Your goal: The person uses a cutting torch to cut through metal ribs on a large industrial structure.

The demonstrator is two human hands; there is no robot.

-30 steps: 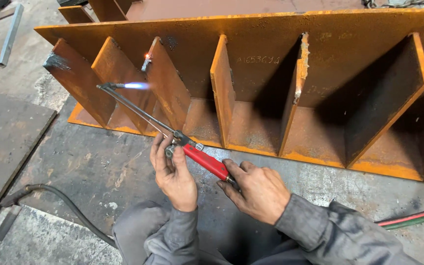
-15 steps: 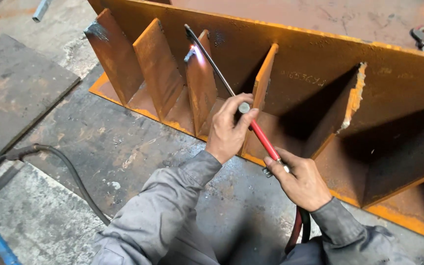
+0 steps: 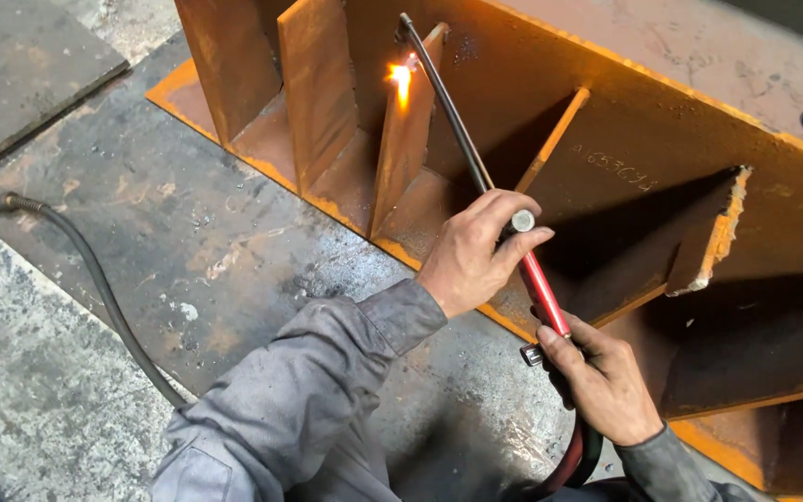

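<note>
Left hand (image 3: pixel 476 253) grip wraps the torch (image 3: pixel 476 158) mid-tube, right hand (image 3: pixel 601 386) grip closed on its red handle behind. Flame (image 3: pixel 401 82) ahead licks a steel rib (image 3: pixel 406 139). Torch looks stiff, light; hold well behind the tip.

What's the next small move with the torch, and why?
Probably hold the tip steady on that spot for now. The flame sits at the upper edge of one upright rusty plate. The left hand grips the torch at its valve and the right hand holds the red handle, so both can brace it.
</note>
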